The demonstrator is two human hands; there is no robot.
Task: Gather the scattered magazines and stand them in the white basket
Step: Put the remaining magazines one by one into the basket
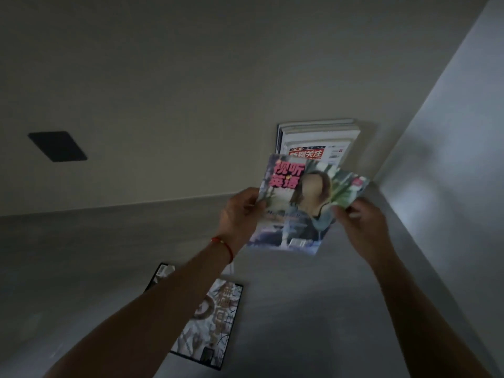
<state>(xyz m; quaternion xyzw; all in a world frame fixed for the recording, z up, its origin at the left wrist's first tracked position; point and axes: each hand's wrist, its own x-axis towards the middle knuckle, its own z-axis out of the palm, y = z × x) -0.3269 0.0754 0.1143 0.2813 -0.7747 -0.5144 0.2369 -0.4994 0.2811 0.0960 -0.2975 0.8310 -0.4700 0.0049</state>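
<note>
I hold a magazine with pink title characters [289, 214] up in front of me. My left hand [240, 214] grips its left edge, thumb on the cover. My right hand [360, 219] pinches its right edge, where a green-covered part [349, 189] sticks out; whether that is a second magazine I cannot tell. Behind it, against the wall, several magazines [316, 140] stand upright; the front one has a red and yellow title. The basket that holds them is hidden. Another magazine with a black border [207, 323] lies flat on the floor below my left forearm.
The grey floor [81, 255] meets a pale wall [163, 91] along a baseboard. A second wall [450, 159] closes the corner on the right. A dark square plate [57, 145] sits on the left wall.
</note>
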